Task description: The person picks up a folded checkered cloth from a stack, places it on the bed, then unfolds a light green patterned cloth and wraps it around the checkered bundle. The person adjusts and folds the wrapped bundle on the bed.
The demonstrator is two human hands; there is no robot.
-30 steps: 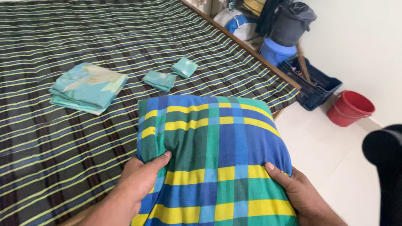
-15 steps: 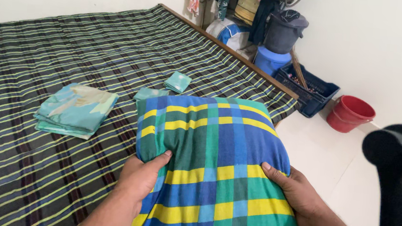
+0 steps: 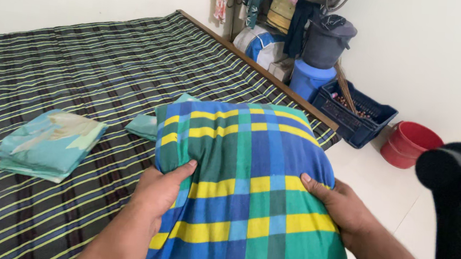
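Both hands are on the checked pillow [image 3: 243,184], held up over the edge of the striped bed [image 3: 83,70]. Left hand [image 3: 158,192] and right hand [image 3: 338,207] each pinch a side, thumbs on top; the fingers are probably curled underneath, hidden. Folded cloth [image 3: 48,144] lies well left.

Plaid pillow [image 3: 245,184], blue/green/yellow checks, plump & soft-looking, is being held up off the bed [image 3: 83,70] w/ long axis running away from the person. It's hovering over the bed's near right corner, far end tilting slightly up, fabric bunching a bit at both side edges where it's gripped.
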